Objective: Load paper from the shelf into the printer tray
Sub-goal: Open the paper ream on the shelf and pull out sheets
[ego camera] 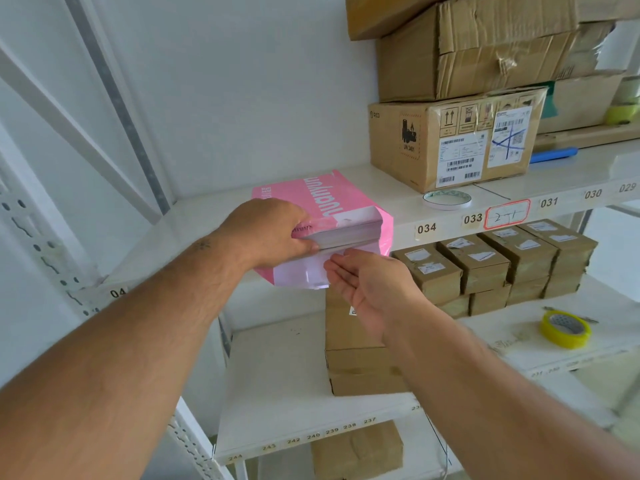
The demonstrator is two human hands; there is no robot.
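A pink-wrapped ream of paper (318,199) lies on the white shelf (450,216), its near end torn open so the white sheet edges (349,230) show. My left hand (266,233) grips the left part of those sheets at the open end, fingers closed over the stack. My right hand (367,282) is held palm up just below and in front of the opening, fingers apart, touching the hanging wrapper flap (298,271). No printer is in view.
Cardboard boxes (450,143) are stacked on the same shelf to the right, with a white tape roll (446,199) in front. The lower shelf (277,375) holds brown boxes (491,265) and a yellow tape roll (564,329). A white wall and shelf upright stand at the left.
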